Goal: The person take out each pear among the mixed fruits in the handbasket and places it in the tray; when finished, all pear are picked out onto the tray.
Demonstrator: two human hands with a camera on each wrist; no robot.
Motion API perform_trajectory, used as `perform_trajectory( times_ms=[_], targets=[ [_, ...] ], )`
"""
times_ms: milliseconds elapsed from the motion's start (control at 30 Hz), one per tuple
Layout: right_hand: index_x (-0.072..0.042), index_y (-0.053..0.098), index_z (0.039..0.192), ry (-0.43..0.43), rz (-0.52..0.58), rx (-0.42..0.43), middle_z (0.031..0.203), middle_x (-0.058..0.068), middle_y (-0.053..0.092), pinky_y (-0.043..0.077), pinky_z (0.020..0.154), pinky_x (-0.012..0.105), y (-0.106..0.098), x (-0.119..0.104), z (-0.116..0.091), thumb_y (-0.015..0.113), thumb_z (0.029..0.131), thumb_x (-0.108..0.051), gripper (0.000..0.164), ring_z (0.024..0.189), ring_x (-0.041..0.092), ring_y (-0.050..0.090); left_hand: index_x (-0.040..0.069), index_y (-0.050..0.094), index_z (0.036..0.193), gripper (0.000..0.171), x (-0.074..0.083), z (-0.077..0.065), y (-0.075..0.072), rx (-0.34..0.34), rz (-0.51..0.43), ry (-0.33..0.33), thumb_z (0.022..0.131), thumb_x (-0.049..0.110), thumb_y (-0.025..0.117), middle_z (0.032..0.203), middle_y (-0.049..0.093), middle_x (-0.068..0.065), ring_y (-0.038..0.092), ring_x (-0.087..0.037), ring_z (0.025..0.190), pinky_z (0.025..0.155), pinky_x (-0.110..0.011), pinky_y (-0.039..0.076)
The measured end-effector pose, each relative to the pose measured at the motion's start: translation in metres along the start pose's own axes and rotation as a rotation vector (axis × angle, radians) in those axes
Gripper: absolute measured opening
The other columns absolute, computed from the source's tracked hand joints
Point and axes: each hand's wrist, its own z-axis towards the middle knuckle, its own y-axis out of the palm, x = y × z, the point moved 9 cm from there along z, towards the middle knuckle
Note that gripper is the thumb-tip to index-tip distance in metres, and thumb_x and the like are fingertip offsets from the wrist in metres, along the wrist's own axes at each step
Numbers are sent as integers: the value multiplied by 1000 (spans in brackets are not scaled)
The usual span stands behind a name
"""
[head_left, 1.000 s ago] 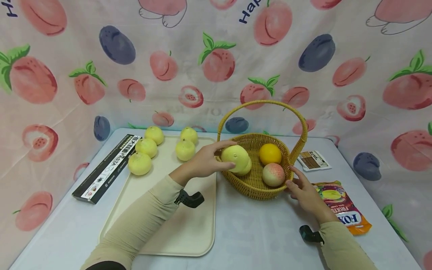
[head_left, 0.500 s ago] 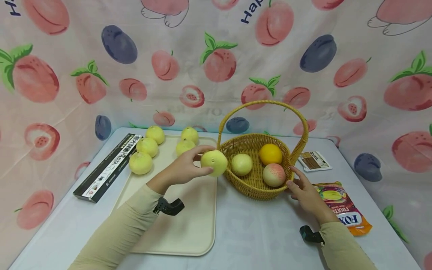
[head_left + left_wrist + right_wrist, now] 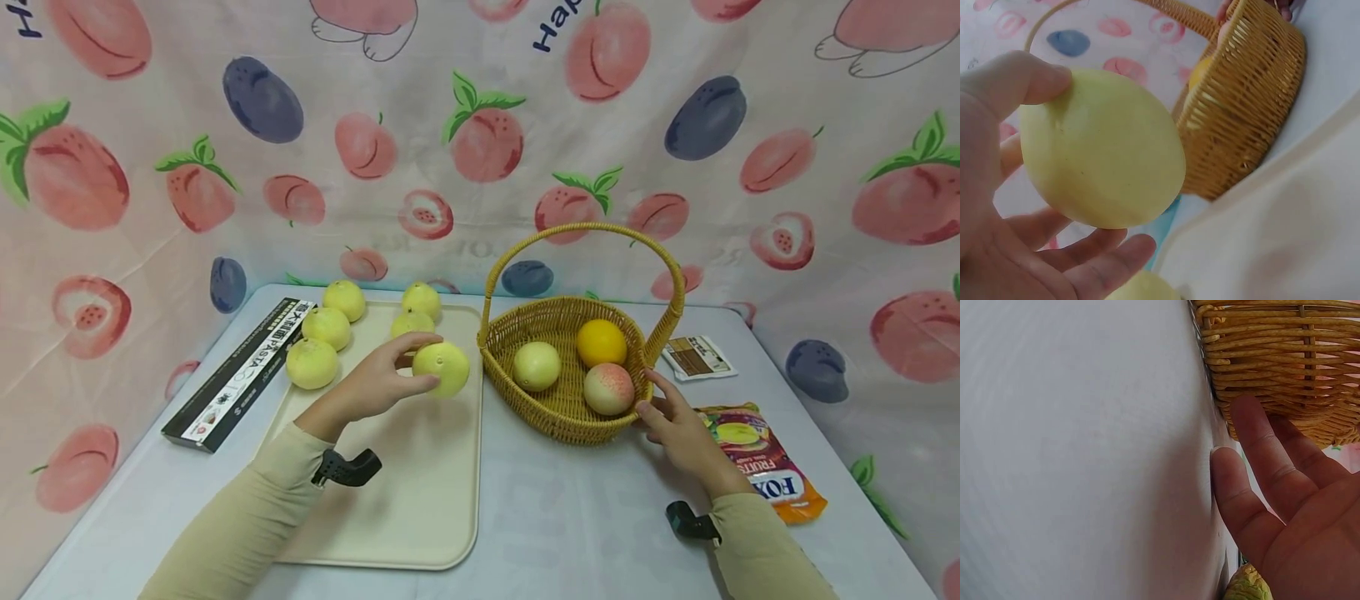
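Above the beige tray (image 3: 442, 533), my left hand (image 3: 375, 379) grips a smooth pale yellow-green round fruit (image 3: 442, 369) between thumb and fingers. The left wrist view shows the thumb over its top and the fingers beneath the same fruit (image 3: 1104, 150). My right hand (image 3: 682, 433) holds the right rim of a wicker basket (image 3: 555, 427) with a tall handle. Fingers (image 3: 1260, 437) lie along the basket's outer side in the right wrist view. Inside are another pale yellow-green fruit (image 3: 537, 367), an orange (image 3: 601, 342) and a peach (image 3: 608, 389).
Several pale yellow-green fruits (image 3: 311, 363) sit at the tray's far end, one partly behind my left hand. A black pasta box (image 3: 240, 375) lies left of the tray. Right of the basket are a small packet (image 3: 697, 357) and a FOX'S candy bag (image 3: 765, 458). A fruit-print cloth (image 3: 487, 208) hangs behind.
My left hand has lifted a pale yellow-green fruit out from over the basket and carried it left over the tray; another like it stays inside. My right hand has stayed at the rim.
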Motion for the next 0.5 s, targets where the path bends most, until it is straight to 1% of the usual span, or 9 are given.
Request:
perform_trajectory(
  times_ms=[100,267,500],
  targets=[
    [-17,9,162,3,-9,3,148,41,31,54,88,52,0,0,0,44,107,-43,70,124,52,50,11,50,146,59,-9,-4,-4,10,-18,-23,92,22,73,144,50,-11,51,-37,126,97,-49,45],
    [-18,9,162,5,-8,5,148,41,31,55,88,51,0,0,0,44,107,-43,70,124,53,50,9,49,146,59,-22,-9,-11,32,-38,-56,93,22,72,143,50,-13,54,-37,122,94,-45,47],
    [-17,10,162,-4,-5,3,147,42,32,55,87,51,-1,1,1,43,107,-41,69,123,53,50,9,50,145,56,-40,-12,-17,55,-51,-97,94,24,71,146,46,-18,54,-40,123,94,-43,50]
  ],
)
